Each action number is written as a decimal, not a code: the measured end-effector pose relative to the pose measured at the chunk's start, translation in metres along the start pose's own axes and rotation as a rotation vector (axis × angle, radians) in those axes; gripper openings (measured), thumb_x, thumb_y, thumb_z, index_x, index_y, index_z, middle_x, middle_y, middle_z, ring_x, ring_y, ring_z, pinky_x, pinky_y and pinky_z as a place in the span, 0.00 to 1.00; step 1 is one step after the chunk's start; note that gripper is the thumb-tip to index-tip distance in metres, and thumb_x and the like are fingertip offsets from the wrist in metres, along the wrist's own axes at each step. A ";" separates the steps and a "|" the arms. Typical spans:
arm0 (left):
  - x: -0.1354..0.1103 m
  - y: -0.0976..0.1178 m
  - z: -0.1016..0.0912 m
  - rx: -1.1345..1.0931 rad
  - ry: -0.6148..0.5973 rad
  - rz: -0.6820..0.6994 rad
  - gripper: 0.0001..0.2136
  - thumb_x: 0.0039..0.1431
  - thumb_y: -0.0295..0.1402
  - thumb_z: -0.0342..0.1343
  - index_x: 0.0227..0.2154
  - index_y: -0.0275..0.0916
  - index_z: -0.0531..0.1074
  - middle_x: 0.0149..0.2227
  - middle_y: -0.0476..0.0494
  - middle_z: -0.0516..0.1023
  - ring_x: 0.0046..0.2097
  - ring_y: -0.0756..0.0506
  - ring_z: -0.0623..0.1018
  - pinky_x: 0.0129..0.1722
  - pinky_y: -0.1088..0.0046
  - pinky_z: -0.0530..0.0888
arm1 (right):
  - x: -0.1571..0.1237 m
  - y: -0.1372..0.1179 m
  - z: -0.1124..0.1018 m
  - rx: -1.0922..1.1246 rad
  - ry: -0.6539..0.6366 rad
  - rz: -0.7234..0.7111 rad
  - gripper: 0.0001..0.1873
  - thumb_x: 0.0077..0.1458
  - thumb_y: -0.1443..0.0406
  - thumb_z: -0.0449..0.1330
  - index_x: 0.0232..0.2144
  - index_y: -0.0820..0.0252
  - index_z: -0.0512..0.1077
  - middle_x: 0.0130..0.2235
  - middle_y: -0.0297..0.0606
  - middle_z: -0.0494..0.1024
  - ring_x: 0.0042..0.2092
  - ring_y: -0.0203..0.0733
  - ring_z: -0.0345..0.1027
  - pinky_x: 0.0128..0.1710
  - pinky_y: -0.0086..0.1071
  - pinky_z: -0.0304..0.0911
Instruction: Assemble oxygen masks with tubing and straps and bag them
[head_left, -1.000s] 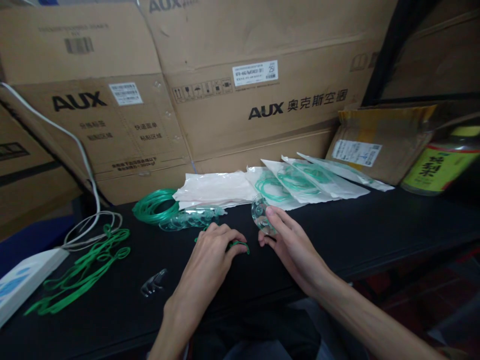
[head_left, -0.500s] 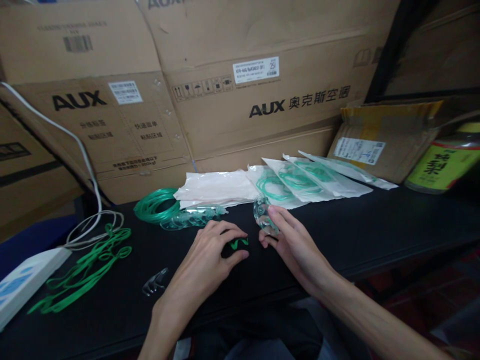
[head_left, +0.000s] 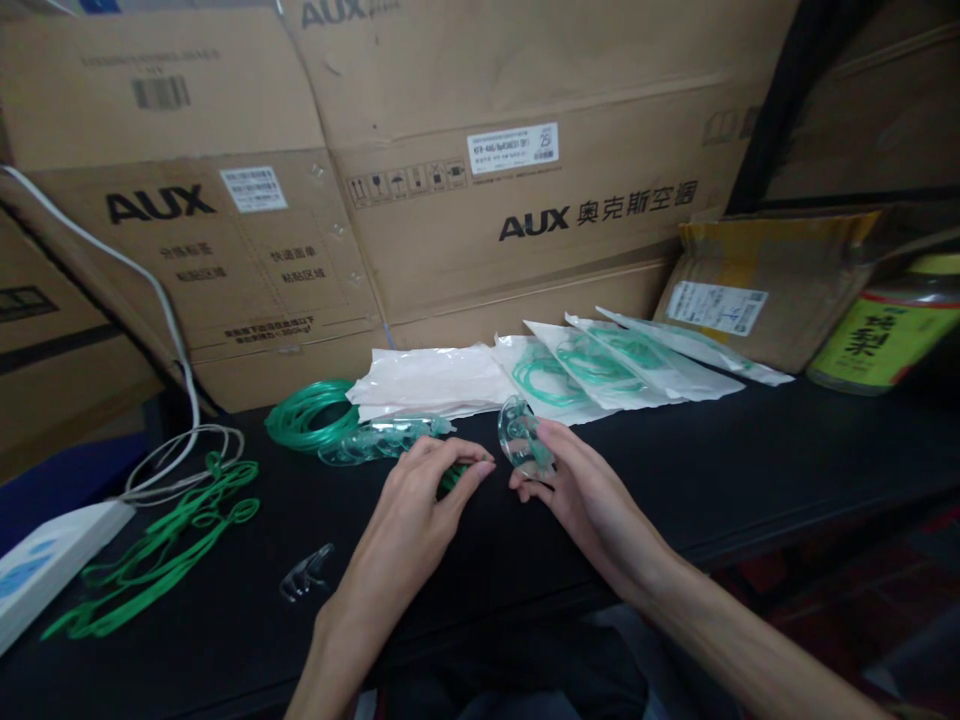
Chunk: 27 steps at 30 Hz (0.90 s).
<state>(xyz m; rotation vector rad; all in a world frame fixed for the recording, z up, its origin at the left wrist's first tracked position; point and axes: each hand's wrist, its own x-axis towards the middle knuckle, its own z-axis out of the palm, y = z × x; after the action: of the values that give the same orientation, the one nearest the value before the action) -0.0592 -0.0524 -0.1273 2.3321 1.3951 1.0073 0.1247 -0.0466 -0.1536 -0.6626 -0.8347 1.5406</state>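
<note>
In my right hand (head_left: 581, 475) is a clear, green-tinted plastic oxygen mask (head_left: 523, 440), gripped at its right side by thumb and fingers. My left hand (head_left: 435, 490) is just left of the mask, thumb and fingertips pinched together. A green elastic strap (head_left: 451, 477) shows inside that hand, mostly hidden by the fingers. Several more clear masks (head_left: 382, 440) lie nested on the black table behind my left hand. A small clear plastic piece (head_left: 306, 573) rests on the table left of my left forearm.
Coiled green tubing (head_left: 311, 412) and loose green straps (head_left: 161, 550) lie to the left, near a white power strip (head_left: 64, 565). White pouches (head_left: 431, 378) and packs of green tubing (head_left: 547, 378) line the back, before cardboard boxes (head_left: 420, 260). A yellow-labelled jar (head_left: 881, 335) stands right.
My left thumb and fingers have closed together on the green strap. In my right hand, the mask has shifted slightly left and turned a little.
</note>
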 end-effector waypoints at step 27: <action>0.000 0.006 0.001 -0.120 0.092 -0.012 0.05 0.66 0.32 0.59 0.39 0.44 0.80 0.39 0.49 0.82 0.44 0.45 0.79 0.47 0.70 0.74 | -0.010 0.000 0.007 -0.232 -0.043 -0.099 0.21 0.56 0.56 0.69 0.50 0.54 0.71 0.41 0.36 0.82 0.40 0.44 0.79 0.45 0.41 0.71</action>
<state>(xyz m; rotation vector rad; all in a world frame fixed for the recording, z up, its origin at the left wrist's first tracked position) -0.0547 -0.0558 -0.1248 2.2143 1.3403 1.1745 0.1204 -0.0570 -0.1502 -0.7466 -1.0741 1.3844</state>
